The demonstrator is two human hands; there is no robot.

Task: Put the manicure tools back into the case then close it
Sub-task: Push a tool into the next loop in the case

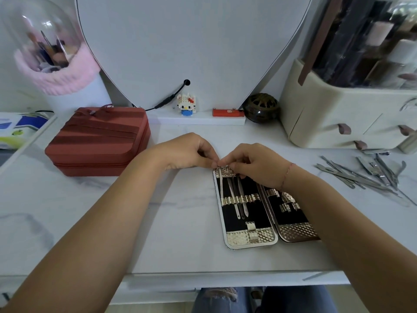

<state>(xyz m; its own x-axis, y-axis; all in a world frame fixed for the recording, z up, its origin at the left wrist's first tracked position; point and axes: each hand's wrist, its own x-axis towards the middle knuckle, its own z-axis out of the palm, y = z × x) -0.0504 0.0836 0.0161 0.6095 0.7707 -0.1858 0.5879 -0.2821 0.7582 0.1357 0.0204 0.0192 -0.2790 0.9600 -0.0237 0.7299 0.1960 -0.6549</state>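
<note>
Open manicure case [250, 239] flat on white marbled table [185, 233], both halves up, black lining, silver textured straps. Left half: four slim tools [234, 199] tucked under the middle strap [240, 199], lying lengthwise. Right half mostly hidden under the right forearm; empty loops visible there. Left hand [189, 152] at the case's far left corner, fingers curled, thumb and forefinger pressed together at the top strap [225, 171] — pinching the strap or a tool tip, cannot tell which. Right hand [255, 163] touching the left at the fingertips, fingers bent down onto the top edge of the case; whatever is gripped is hidden. Thin bracelet [287, 173] on right wrist. Pile of loose metal tools [370, 175] well apart at the right of the table. Red zip box [99, 141] left, beige organizer [338, 118] far right, small block figure [186, 105] at the back.
</note>
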